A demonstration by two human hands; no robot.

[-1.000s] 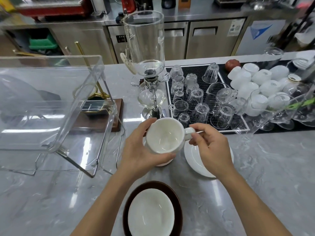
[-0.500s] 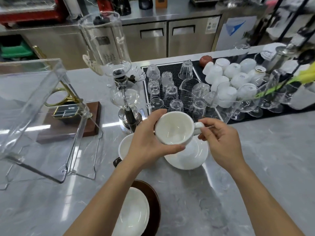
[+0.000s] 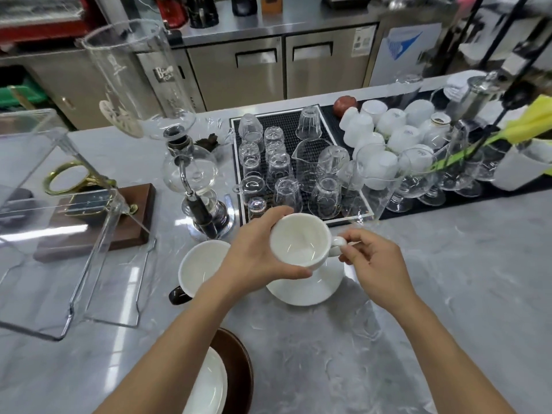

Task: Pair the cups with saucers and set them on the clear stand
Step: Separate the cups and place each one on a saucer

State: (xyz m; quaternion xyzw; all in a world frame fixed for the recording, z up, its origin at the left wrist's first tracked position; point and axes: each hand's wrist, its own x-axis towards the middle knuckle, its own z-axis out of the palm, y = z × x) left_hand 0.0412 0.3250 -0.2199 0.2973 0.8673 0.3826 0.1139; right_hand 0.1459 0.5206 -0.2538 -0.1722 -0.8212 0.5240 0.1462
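My left hand (image 3: 255,255) grips the body of a white cup (image 3: 300,239), which is tilted toward me just above a white saucer (image 3: 310,289) on the grey counter. My right hand (image 3: 375,265) pinches the cup's handle. A second white cup (image 3: 201,265) with a dark handle stands to the left of the saucer. Near the bottom edge a white dish lies on a brown saucer (image 3: 239,369). The clear stand (image 3: 59,204) is at the left.
A glass siphon brewer (image 3: 191,174) stands behind the cups. A black mat (image 3: 301,162) with several upturned glasses and a cluster of white cups (image 3: 388,127) line the back right. A wooden base with a gold ring (image 3: 98,222) sits behind the clear stand.
Both hands have carried the white cup to the right and over the white saucer. The second cup with the dark handle has come into sight at the left.
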